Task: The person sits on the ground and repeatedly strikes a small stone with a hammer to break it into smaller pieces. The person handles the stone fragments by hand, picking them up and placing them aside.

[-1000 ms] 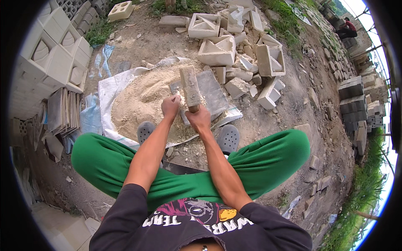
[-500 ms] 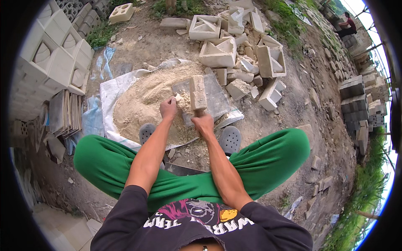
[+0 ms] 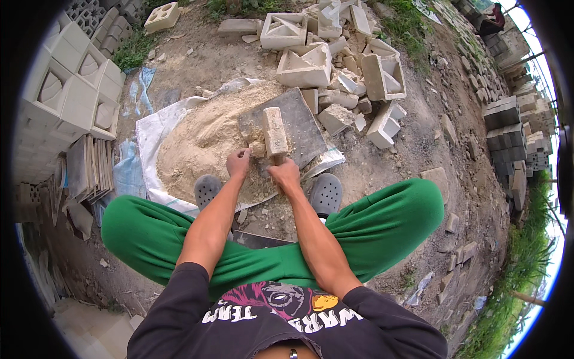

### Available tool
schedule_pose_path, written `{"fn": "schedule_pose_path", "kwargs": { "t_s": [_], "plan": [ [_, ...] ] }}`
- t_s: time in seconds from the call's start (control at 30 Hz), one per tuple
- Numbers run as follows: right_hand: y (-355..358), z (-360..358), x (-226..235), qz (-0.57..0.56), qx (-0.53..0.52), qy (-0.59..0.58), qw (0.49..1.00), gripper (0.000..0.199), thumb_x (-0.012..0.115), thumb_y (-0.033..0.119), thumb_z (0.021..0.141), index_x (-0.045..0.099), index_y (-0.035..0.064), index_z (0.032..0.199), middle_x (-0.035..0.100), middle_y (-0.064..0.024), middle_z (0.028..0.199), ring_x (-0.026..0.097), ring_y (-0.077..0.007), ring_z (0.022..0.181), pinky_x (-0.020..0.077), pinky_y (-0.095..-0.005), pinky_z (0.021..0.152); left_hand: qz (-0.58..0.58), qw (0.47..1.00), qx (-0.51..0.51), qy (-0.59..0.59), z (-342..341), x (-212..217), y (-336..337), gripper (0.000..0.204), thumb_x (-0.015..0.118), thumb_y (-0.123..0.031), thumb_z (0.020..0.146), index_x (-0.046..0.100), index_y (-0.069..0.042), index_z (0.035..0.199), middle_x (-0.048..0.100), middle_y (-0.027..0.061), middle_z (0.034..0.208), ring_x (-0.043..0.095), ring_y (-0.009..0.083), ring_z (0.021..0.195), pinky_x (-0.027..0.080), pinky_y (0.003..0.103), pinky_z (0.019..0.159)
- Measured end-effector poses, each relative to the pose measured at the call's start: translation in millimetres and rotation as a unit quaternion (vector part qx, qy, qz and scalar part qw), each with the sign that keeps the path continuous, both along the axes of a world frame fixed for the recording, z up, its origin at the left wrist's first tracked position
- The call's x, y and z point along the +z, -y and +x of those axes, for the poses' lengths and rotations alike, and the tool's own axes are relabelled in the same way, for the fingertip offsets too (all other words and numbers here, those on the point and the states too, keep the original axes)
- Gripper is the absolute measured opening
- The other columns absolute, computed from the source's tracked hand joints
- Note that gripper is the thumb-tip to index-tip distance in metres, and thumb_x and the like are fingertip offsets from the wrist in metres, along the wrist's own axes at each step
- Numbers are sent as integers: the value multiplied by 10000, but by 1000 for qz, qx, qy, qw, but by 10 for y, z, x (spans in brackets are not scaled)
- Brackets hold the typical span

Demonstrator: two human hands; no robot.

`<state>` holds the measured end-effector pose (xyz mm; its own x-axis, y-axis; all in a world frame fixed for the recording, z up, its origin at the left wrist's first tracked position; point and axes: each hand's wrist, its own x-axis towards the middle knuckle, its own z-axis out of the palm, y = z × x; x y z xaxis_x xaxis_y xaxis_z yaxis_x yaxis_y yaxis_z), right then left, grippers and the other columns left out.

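Note:
My right hand [image 3: 284, 173] is wrapped round the short handle of a wooden mallet [image 3: 275, 133], whose long, dusty block head points away from me. The head is over a flat grey slab [image 3: 302, 128] strewn with crumbs. To its left, my left hand [image 3: 238, 161] is closed, fingertips pinched together beside a small tan lump [image 3: 258, 148]. Whether the fingers hold a piece is too small to tell. A heap of pale sandy powder [image 3: 194, 134] lies beyond and left of that hand on a white woven sheet [image 3: 149, 140].
My grey clogs [image 3: 326, 194] flank the work at the sheet's near edge. Broken cream blocks [image 3: 305, 64] are piled beyond the slab. Stacked pale blocks [image 3: 78, 99] stand at left, beside leaning thin boards [image 3: 89, 164]. Grey blocks [image 3: 505, 140] and a seated person [image 3: 492, 21] are at right.
My left hand has drawn slightly toward me; the pale piece at its fingertips no longer shows clearly. The mallet head is a little nearer me over the slab. The view has shifted slightly.

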<state>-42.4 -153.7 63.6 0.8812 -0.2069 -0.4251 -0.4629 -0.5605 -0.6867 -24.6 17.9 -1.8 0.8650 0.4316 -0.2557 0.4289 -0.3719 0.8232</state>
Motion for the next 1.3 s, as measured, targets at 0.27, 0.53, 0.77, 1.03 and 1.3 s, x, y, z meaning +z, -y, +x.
{"fn": "schedule_pose_path", "kwargs": {
  "t_s": [0.27, 0.53, 0.77, 1.03, 1.3],
  "plan": [
    [-87, 251, 939, 90, -3, 233, 968, 243, 718, 202, 723, 652, -21, 797, 655, -154, 658, 670, -293, 588, 508, -429, 569, -6, 1000, 1, 17, -95, -18, 108, 344, 727, -336, 856, 740, -57, 1055, 741, 121, 938, 702, 225, 844, 528, 338, 796],
    [-87, -117, -126, 5, -6, -9, 1000, 365, 729, 246, 676, 699, 11, 954, 720, -196, 858, 707, -352, 789, 550, -413, 714, 32, 999, -32, 0, -8, 27, 108, 361, 742, -371, 830, 745, -76, 1039, 727, 120, 980, 697, 266, 896, 526, 367, 816],
    [119, -4, 59, 25, -55, 30, 998, 331, 735, 206, 676, 692, 0, 931, 709, -138, 752, 688, -251, 623, 544, -366, 613, -57, 997, 45, -27, -12, 54, 260, 502, 769, -370, 793, 645, -32, 1142, 716, 142, 1008, 691, 286, 932, 522, 385, 837],
    [343, -133, 443, 144, -151, -2, 978, 246, 712, 124, 698, 634, -46, 858, 627, -74, 662, 608, -175, 498, 495, -319, 467, 25, 988, 9, -155, 15, 122, 444, 785, 817, -301, 713, 452, -54, 1363, 633, 201, 1217, 617, 327, 1130, 489, 404, 946],
    [571, -360, 777, 179, -191, 9, 965, 188, 689, 113, 735, 634, -41, 827, 633, -91, 640, 614, -197, 498, 495, -333, 470, -56, 996, 13, -63, -159, -200, 529, 798, 793, -155, 689, 422, -102, 1393, 615, 197, 1209, 602, 363, 1117, 478, 426, 965]
  ]
}}
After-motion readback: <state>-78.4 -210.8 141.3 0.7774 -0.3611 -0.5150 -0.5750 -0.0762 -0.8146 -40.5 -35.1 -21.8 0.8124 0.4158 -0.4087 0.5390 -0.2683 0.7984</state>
